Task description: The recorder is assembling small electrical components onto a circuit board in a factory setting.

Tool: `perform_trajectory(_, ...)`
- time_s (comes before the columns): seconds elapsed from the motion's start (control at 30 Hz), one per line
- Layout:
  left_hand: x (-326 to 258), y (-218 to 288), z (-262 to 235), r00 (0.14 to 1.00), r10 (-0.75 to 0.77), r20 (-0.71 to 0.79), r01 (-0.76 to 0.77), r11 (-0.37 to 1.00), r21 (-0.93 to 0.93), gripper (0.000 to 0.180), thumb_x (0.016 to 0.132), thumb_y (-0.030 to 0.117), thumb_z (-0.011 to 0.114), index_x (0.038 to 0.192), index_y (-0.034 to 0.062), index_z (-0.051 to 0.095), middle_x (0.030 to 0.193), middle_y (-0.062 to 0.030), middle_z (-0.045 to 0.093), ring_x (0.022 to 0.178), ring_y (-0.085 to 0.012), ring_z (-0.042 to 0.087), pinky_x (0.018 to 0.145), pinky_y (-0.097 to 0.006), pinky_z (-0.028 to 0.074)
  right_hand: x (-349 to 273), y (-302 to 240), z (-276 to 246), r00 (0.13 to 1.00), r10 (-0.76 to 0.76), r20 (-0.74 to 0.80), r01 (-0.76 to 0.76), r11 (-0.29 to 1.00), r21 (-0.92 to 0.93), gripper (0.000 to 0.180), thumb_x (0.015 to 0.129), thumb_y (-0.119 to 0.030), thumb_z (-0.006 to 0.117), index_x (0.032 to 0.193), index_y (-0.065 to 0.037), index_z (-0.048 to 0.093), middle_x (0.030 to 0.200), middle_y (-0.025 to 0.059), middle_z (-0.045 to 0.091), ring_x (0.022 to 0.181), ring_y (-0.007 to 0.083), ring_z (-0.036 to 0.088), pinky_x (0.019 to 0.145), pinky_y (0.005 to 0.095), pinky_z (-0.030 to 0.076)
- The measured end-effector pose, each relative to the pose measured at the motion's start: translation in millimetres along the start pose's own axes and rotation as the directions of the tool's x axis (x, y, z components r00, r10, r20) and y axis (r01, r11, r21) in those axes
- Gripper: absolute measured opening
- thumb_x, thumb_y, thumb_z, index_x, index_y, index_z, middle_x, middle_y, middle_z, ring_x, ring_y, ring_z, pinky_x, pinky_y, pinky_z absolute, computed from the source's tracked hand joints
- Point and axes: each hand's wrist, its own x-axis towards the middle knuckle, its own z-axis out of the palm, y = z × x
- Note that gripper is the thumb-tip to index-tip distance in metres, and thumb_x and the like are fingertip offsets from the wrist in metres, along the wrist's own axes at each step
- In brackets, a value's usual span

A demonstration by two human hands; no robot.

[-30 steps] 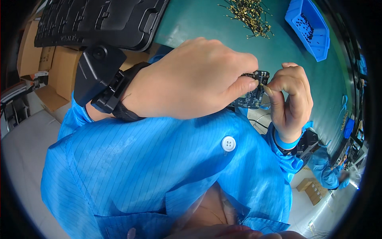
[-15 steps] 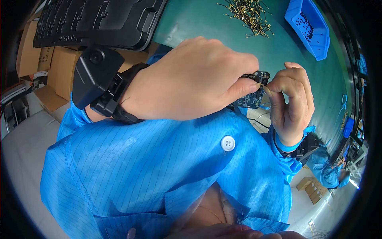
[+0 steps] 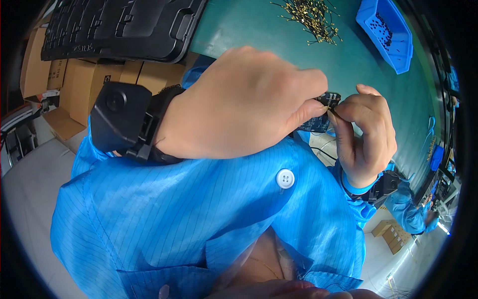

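Observation:
My left hand (image 3: 239,107) fills the middle of the view, fingers curled round a small dark circuit board (image 3: 318,122), most of which it hides. My right hand (image 3: 366,134) meets it from the right, thumb and forefinger pinched on a tiny part at the board's top edge (image 3: 332,97). A black device is strapped to my left wrist (image 3: 119,119). Both arms wear blue striped sleeves.
A green table (image 3: 259,30) lies beyond the hands. A pile of small gold pins (image 3: 311,17) sits on it, with a blue bin (image 3: 386,32) of dark parts at the right. A black moulded tray (image 3: 119,27) and cardboard boxes (image 3: 74,79) are at the left.
Both hands stay together on the board. The right fingers shifted slightly along its top edge.

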Motion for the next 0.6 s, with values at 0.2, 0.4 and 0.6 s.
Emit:
perform_trajectory(0.2,-2.8,4.0,1.6,0.999,0.008,-0.048,-0.005,0.998,0.063,0.017,0.073,0.014,0.063,0.072,0.0042,0.049,0.06,-0.0122,0.049,0.056,-0.0312,0.051,0.046,-0.038,0.037,-0.2,-1.9,2.0,0.999,-0.019,-0.032,0.018,1.0,-0.017,0.023,0.055,0.001,0.068,0.075,0.001,0.056,0.065,0.0106,0.054,0.058,0.0245,0.055,0.062,0.036,0.047)
perform_trajectory(0.4,-4.2,3.5,3.3,0.997,0.028,-0.066,-0.025,0.998,0.059,0.018,0.072,0.014,0.064,0.072,0.0043,0.049,0.06,-0.0114,0.049,0.054,-0.0303,0.051,0.045,-0.037,0.037,-0.9,-5.6,1.7,1.0,0.002,-0.01,-0.003,0.999,-0.04,0.023,0.056,0.001,0.067,0.075,0.002,0.055,0.065,0.011,0.054,0.058,0.025,0.054,0.062,0.0359,0.048)
perform_trajectory(0.6,-5.0,4.5,4.3,0.994,0.041,-0.101,-0.036,0.998,0.054,0.018,0.071,0.014,0.064,0.071,0.0049,0.049,0.06,-0.0111,0.049,0.054,-0.0297,0.051,0.045,-0.037,0.038,-2.9,-6.8,2.6,0.999,0.035,-0.016,-0.036,0.999,-0.029,0.023,0.059,0.002,0.067,0.077,0.001,0.054,0.065,0.0112,0.054,0.059,0.0246,0.055,0.066,0.0387,0.05)
